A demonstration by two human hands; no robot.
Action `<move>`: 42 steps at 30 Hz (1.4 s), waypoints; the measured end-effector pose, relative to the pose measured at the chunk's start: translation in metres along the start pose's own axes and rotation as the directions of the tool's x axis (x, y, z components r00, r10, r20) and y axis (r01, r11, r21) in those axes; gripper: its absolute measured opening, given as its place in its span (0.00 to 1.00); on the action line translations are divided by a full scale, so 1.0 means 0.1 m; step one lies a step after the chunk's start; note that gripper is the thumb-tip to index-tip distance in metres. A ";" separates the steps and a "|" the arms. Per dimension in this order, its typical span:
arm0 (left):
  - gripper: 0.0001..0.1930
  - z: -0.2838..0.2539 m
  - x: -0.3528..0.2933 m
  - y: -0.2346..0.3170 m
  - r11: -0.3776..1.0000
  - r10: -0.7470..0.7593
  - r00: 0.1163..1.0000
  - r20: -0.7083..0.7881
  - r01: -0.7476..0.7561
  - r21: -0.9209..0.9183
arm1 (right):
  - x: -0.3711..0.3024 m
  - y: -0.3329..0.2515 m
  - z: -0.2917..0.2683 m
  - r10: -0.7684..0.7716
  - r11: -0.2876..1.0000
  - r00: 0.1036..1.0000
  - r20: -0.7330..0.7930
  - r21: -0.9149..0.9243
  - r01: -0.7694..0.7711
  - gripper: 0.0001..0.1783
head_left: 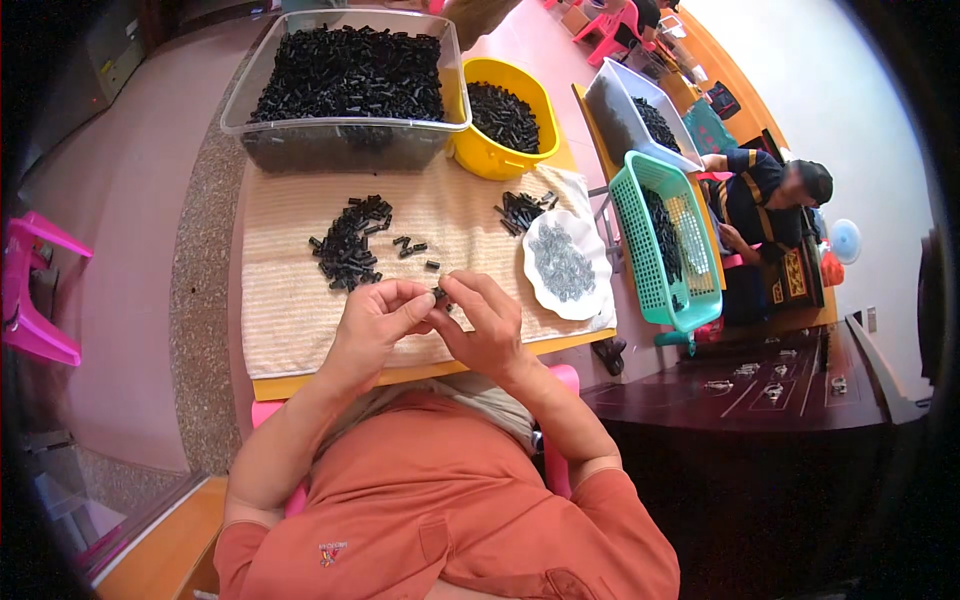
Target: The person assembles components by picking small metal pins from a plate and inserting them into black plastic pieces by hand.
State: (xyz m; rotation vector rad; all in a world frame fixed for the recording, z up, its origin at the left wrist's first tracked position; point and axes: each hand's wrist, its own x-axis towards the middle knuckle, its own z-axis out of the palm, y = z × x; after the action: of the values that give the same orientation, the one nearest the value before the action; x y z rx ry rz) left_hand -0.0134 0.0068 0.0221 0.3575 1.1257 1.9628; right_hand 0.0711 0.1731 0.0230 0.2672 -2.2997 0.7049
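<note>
Two hands (378, 322) (488, 322) pinch seemingly one black piece (439, 293), towel (285, 325) open toward left edge

Both hands (372, 318) pinch a small black piece (440, 293).

The bin (340, 150) stands behind the left pile (348, 248), left of the bucket (495, 162). The plate (575, 312) lies rightmost on the towel (280, 320).

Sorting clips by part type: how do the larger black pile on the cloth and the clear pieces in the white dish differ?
The larger black pile looks opaque; the clear pieces look see-through.
The pile lies loose on the cloth; the clear pieces sit in the white dish.
The pile is nearer the left hand; the clear pieces, the right hand.
Both comprise many small pieces.
</note>
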 end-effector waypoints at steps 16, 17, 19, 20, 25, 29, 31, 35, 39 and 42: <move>0.09 0.03 0.00 -0.07 0.997 0.038 0.998 -0.059 -0.034 0.072 | 0.05 0.00 0.06 -0.055 0.998 0.998 0.024 -0.035 0.056 0.23; 0.09 0.02 0.01 -0.09 0.996 0.045 0.997 -0.063 -0.040 0.078 | 0.06 0.00 0.05 -0.021 1.000 0.999 0.045 -0.002 0.022 0.23; 0.09 0.01 0.02 -0.11 0.995 0.050 0.997 -0.067 -0.044 0.084 | 0.07 0.02 0.03 0.013 0.999 0.998 0.067 0.028 -0.015 0.23; 0.09 0.01 0.02 -0.12 0.995 0.042 0.996 -0.080 -0.034 0.094 | 0.08 0.04 0.02 0.015 0.999 0.996 0.086 0.049 -0.020 0.23; 0.09 -0.01 0.04 -0.10 0.990 0.030 0.995 -0.091 -0.017 0.137 | 0.22 0.12 -0.16 0.122 0.983 0.989 0.089 0.128 -0.133 0.23; 0.09 -0.02 0.04 -0.10 0.977 0.085 0.989 -0.124 -0.058 0.207 | 0.45 0.38 -0.41 0.205 0.979 0.978 -0.043 -0.003 -0.205 0.22; 0.09 -0.03 0.04 -0.10 0.971 0.089 0.988 -0.127 -0.057 0.234 | 0.57 0.61 -0.51 0.222 0.974 0.968 -0.117 -0.018 -0.226 0.21; 0.09 0.02 0.04 -0.09 0.954 0.124 0.984 -0.126 -0.084 0.288 | 0.99 0.95 -0.68 0.247 0.962 0.950 -0.191 -0.071 -0.265 0.21; 0.09 0.00 0.05 -0.07 0.940 0.123 0.982 -0.146 -0.068 0.334 | 1.44 1.23 -0.68 0.275 0.952 0.953 -0.131 -0.099 -0.288 0.21; 0.08 0.00 0.07 -0.04 0.915 0.150 0.977 -0.149 -0.080 0.395 | 1.67 1.56 -0.61 0.295 0.931 0.954 -0.059 -0.205 -0.301 0.21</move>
State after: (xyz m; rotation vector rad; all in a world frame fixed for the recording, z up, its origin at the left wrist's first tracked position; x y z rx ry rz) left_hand -0.0152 0.0133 0.0176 0.4738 1.6508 1.8934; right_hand -0.0742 0.3382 0.1100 -0.1951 -2.3905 0.5969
